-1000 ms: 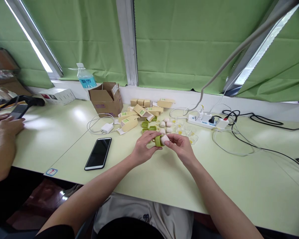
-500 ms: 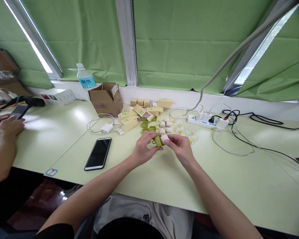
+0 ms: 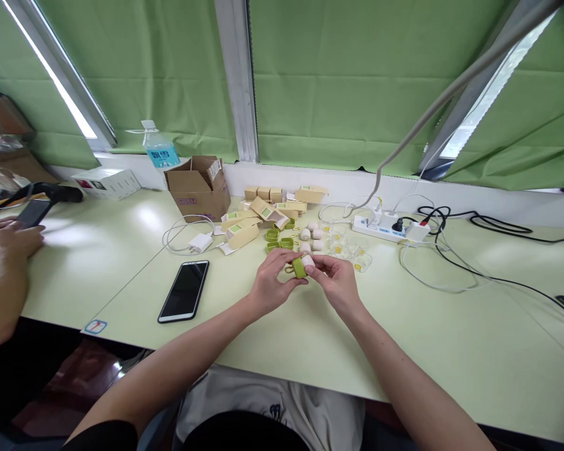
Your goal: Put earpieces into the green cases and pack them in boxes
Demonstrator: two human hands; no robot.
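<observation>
Over the middle of the table my left hand grips a green case with a small loop on its left side. My right hand pinches a white rounded piece, which sits against the case's right side, partly inside it as far as I can tell. Just behind my hands lie several green cases and several white rounded pieces. Clear plastic pieces with yellow spots are to their right. Opened cream cartons are heaped at the back left of these.
A phone lies left of my arms, near a white charger with its cable. Behind stand a cardboard box and a bottle. A power strip and cables are at right. Another person's hands hold a phone at far left.
The white piece and the green case are closer together, with less of the white piece showing. My right hand has shifted slightly left.
</observation>
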